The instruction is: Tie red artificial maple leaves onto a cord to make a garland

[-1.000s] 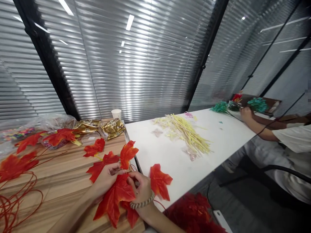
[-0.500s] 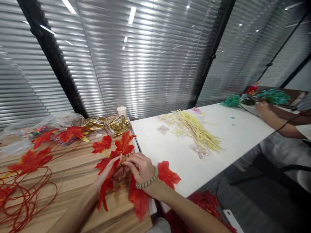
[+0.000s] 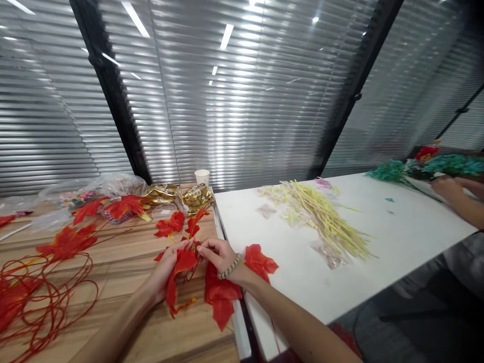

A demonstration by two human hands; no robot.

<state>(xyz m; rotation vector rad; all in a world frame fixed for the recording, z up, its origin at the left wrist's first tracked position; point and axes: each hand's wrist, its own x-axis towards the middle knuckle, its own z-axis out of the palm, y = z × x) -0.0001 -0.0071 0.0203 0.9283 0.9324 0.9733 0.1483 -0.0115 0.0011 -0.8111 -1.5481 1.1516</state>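
Observation:
Red cloth maple leaves on a thin cord lie around my two hands at the wooden table's right edge. My left hand point(image 3: 166, 267) is closed on a red maple leaf point(image 3: 185, 263), which hangs down from its fingers. Thumb and fingertips of my right hand point(image 3: 219, 256) are pinched together close to the left fingertips; what is between them is too small to make out. A braided bracelet point(image 3: 230, 267) circles the right wrist. Below that hand hangs another red leaf point(image 3: 222, 302), and one more leaf point(image 3: 260, 261) rests by the wrist on the white table.
A tangle of red cord point(image 3: 49, 297) and loose leaves lie at left. Behind are gold packets point(image 3: 198, 197), a paper cup point(image 3: 202, 177) and plastic bags point(image 3: 121, 185). Yellow strips point(image 3: 321, 212) spread over the white table point(image 3: 295, 282). At far right another person's hand point(image 3: 449, 189) is near green foliage point(image 3: 389, 171).
The view has swung slightly left, so things sit further right. My hands stay close together at the leaves, and the right fingertips have drawn a little away from the left.

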